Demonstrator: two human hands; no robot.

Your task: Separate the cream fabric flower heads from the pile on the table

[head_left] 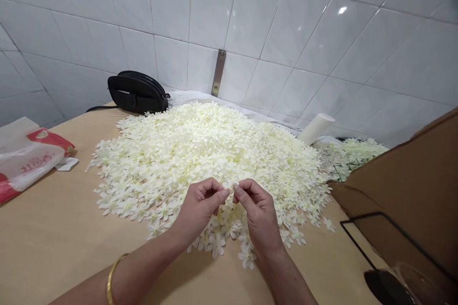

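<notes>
A wide heap of pale yellow-white artificial flowers (200, 138) covers the middle of a tan table (64, 238). Over the heap's front part, my left hand (202, 205) is closed, thumb against fingertips. Close to its right, my right hand (255, 209) is closed in a similar pinch, the fingertips of both nearly meeting. Something small and whitish shows between the fingertips, but it blends with the flowers behind and I cannot make it out. A gold bangle (112, 279) circles my left wrist. Loose flowers (246, 255) lie near the front edge of the heap.
A black bag (138, 93) stands at the back left. A red-and-white plastic package (32, 157) lies at the left. Behind the heap at right is a white roll (315, 128). A brown cardboard box (411, 190) and a black wire frame (379, 214) occupy the right side.
</notes>
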